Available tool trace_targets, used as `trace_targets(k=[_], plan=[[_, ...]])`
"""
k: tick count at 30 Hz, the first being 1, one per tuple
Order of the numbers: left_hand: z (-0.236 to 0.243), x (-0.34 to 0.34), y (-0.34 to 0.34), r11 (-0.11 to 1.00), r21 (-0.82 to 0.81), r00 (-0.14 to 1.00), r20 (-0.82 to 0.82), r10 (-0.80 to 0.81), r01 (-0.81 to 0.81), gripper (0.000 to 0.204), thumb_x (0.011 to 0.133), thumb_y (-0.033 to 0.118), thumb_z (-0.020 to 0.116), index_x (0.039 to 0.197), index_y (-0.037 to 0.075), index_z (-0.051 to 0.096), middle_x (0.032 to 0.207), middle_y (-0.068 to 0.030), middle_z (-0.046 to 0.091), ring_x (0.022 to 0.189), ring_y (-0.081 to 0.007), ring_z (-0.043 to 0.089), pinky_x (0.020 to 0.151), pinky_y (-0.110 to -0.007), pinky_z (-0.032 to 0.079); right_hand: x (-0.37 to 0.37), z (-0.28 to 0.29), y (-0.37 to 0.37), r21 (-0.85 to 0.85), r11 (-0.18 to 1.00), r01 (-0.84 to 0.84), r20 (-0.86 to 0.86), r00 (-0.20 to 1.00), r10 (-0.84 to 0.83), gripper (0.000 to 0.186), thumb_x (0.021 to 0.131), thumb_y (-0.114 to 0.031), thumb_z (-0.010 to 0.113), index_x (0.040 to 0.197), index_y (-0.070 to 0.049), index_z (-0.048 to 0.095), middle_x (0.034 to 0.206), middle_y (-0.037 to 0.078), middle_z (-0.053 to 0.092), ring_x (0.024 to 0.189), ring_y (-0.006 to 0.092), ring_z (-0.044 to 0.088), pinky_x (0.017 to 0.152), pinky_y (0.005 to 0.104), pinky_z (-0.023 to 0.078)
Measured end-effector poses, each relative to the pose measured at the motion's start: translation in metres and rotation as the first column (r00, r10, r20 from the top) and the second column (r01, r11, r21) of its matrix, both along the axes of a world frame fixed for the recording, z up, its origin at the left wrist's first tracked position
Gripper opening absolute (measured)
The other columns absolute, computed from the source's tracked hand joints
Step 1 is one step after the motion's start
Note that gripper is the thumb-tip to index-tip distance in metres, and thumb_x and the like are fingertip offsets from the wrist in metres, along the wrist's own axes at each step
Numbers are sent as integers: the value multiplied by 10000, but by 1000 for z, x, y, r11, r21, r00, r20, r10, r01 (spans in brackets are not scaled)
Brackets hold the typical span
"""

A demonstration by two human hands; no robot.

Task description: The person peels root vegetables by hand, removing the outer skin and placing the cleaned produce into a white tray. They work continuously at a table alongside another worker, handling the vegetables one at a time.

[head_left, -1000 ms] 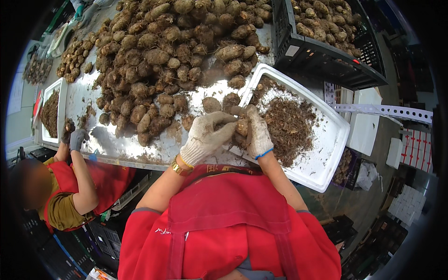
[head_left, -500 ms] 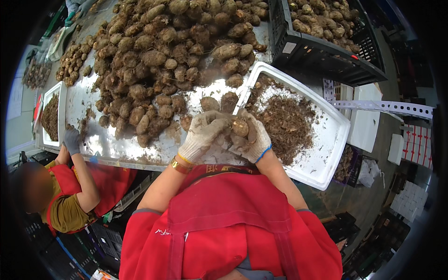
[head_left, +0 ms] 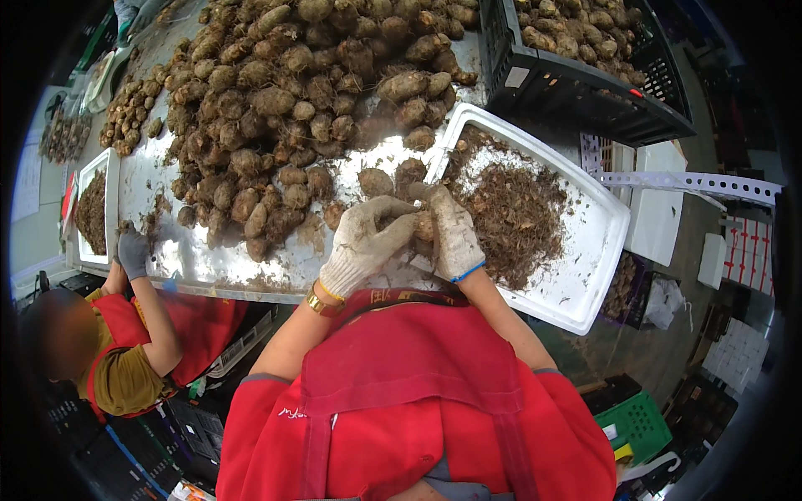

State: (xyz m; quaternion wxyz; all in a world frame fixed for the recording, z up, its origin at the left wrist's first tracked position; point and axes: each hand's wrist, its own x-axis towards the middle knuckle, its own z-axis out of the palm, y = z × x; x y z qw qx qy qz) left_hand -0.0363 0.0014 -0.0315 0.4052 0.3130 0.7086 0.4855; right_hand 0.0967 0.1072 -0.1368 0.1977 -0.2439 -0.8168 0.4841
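My left hand (head_left: pixel 368 238), in a soiled white knit glove, is closed on a brown, hairy tuber (head_left: pixel 423 227), its thumb and fingers against the tuber's left side. My right hand (head_left: pixel 451 230), gloved alike with a blue cuff, grips the same tuber from the right, thumb raised along it. The fingertips partly hide it. Just beyond lie loose tubers (head_left: pixel 375 182) and a large heap (head_left: pixel 251 108) on the metal table (head_left: pixel 342 163). Beside and under my right hand is a white foam tray (head_left: pixel 601 259) holding root fibres and soil.
A black crate (head_left: pixel 568 88) of tubers stands at back right, above a perforated rail (head_left: pixel 685 182). A co-worker (head_left: pixel 129 359) works at left beside another white tray (head_left: pixel 109 188); another gloved hand (head_left: pixel 134 17) shows top left. A green crate (head_left: pixel 639 422) is low right.
My hands turn the tuber; my right hand tipped over it and now has its thumb raised again, as a second ago. A green crate has come into view low on the right.
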Motion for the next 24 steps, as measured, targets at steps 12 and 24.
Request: trace_targets(k=[12,24], plan=[[1,2,-7,989,12,942,307,137,-148,305,864,186,675,1080,-24,626,893,-81,661,721,-120,634,618,-240,531,-1,19,3,-656,755,17,-92,991,-102,502,1002,-462,395,1285,-69,529,1043,10,610,857,81,571,678,228,459],[-7,-21,-9,789,254,699,656,284,-559,283,865,193,683,1090,34,620,965,-70,658,856,-156,657,667,-236,548,-12,107,19,-869,437,-232,-287,956,-62,583,884,-246,672,1332,57,453,748,-12,567,643,59,550,545,176,446]])
